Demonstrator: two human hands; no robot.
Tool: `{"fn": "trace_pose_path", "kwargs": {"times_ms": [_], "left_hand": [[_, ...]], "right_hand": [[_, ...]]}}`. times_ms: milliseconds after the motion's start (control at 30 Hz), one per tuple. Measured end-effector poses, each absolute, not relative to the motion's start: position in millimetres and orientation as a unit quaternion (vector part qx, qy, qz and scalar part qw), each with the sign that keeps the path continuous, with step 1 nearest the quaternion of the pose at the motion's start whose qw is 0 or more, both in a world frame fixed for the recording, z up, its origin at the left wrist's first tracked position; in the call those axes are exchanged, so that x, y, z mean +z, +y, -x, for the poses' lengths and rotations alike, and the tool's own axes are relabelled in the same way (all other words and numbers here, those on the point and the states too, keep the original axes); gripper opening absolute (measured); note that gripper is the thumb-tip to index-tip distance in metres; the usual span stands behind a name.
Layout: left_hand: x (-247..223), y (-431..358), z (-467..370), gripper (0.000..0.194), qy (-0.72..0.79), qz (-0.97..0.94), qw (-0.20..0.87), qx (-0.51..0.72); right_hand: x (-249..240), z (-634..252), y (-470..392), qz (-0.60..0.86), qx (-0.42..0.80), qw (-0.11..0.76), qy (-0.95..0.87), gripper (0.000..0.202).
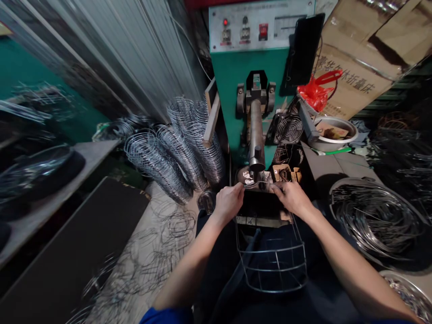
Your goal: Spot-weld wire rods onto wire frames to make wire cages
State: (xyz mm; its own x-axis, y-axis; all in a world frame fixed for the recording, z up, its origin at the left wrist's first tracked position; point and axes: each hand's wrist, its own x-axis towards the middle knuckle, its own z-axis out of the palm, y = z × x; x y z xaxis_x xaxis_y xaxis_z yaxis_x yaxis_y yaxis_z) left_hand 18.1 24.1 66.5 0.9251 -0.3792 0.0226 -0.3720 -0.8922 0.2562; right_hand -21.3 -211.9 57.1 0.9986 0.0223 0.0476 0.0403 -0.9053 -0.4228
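Holding a wire basket (278,270) in front of the green machine (222,90), pinching the basket's far edge with left hand (230,201) and right hand (293,198). Left of the machine, stacks of wire rings (151,162); right of it, a bowl (332,146).

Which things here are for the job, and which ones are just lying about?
Probably for the job:
- silver wire frame being held
- green metal machine
- its grey metal cylinder

Seemingly just lying about:
- red plastic bag
- large brown cardboard box
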Motion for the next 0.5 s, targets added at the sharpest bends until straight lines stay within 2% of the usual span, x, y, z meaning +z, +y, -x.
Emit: {"fn": "trace_pose_path", "kwargs": {"times_ms": [233,333,433,500], "left_hand": [[65,24,-18,0.028,-0.192,-0.973,0.126,-0.016],[63,24,-18,0.028,-0.186,-0.975,0.125,-0.011],[62,24,-18,0.029,-0.184,-0.975,0.123,-0.015],[63,25,-17,0.03,-0.183,-0.975,0.122,-0.019]], "right_hand": [[58,23,-212,0.955,-0.028,0.295,-0.01,0.031],[55,32,-216,0.928,0.018,0.37,0.037,0.036],[50,43,-220,0.88,0.081,0.459,0.088,0.049],[48,49,-220,0.861,0.084,0.49,0.107,0.052]]}}
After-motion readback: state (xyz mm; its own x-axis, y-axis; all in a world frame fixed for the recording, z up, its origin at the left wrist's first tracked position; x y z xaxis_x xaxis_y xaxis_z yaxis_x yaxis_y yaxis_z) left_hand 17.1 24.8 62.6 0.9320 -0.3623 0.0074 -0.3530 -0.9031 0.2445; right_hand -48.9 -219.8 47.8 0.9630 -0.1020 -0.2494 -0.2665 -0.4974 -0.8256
